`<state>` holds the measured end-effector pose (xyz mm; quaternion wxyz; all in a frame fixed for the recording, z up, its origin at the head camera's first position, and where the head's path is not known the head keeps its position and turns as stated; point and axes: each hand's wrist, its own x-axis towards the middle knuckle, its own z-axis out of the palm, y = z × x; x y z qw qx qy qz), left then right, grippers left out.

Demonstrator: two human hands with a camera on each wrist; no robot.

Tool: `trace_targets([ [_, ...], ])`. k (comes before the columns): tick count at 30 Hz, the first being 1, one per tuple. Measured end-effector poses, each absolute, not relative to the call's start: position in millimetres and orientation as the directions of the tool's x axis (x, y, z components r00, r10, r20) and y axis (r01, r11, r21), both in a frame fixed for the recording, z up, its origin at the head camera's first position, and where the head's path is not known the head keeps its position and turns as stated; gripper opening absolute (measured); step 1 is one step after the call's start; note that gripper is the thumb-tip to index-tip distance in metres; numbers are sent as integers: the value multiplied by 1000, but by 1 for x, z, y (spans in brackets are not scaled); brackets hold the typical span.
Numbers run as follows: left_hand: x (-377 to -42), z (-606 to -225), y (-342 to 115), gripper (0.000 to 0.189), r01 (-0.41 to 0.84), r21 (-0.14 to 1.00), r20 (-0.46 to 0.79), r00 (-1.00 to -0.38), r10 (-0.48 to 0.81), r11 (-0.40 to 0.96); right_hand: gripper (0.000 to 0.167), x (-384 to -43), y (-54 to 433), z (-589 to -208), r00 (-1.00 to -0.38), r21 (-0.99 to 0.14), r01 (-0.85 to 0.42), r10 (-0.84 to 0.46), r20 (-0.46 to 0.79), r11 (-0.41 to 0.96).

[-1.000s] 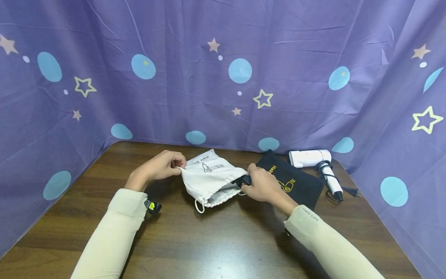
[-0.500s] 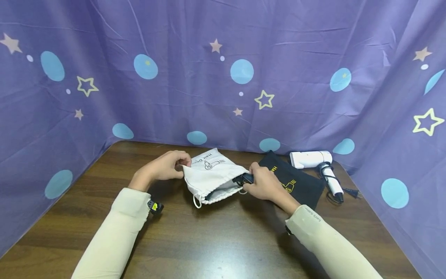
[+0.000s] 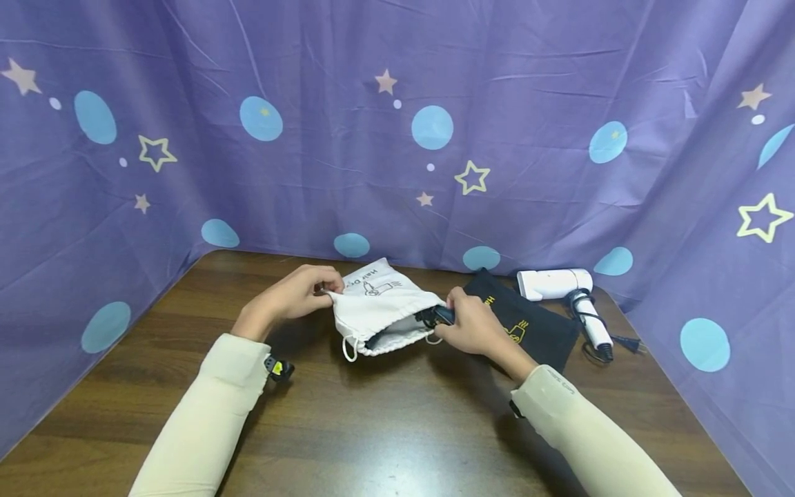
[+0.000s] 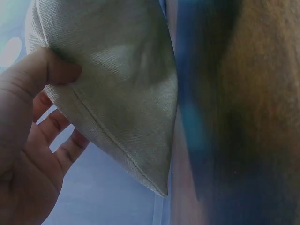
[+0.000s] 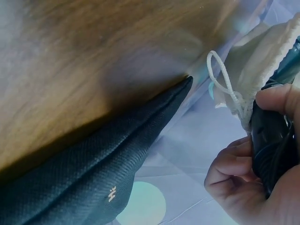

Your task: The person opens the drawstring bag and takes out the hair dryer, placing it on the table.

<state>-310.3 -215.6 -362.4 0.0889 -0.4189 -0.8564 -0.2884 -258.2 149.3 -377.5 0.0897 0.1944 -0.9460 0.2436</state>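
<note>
My left hand (image 3: 295, 297) pinches the left side of a white drawstring bag (image 3: 379, 310), printed with a hair dryer drawing. In the left wrist view the thumb (image 4: 61, 70) presses on the cloth, with the fingers behind. The bag's mouth gapes towards me, cord loops hanging from it. At the right of this mouth, my right hand (image 3: 472, 326) grips the handle end of a black hair dryer (image 3: 442, 315), with cord along it. In the right wrist view the thumb and fingers curl round the black handle (image 5: 269, 140). The rest of the dryer is hidden inside the bag.
Beneath my right hand and behind it lies a flat black bag (image 3: 546, 331) with yellow print. A white hair dryer (image 3: 553, 283), its black cord wound round the handle, lies at the back right corner. A purple curtain (image 3: 397, 207) hangs behind the wooden table (image 3: 348, 428).
The bag's mouth has lifted and shifted slightly away from me. My left hand has moved a little to the right with the cloth. The right hand keeps its grip on the dryer.
</note>
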Motion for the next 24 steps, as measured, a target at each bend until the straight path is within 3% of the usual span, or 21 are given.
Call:
trace_targets([
  [16, -312, -360, -225, 22, 774, 409, 455, -632, 628, 483, 38, -244, 161, -373, -891, -416, -443, -336, 307, 794],
  [24, -308, -358, -214, 30, 780, 421, 451, -623, 639, 463, 35, -250, 156, -371, -914, -440, -387, -273, 301, 810],
])
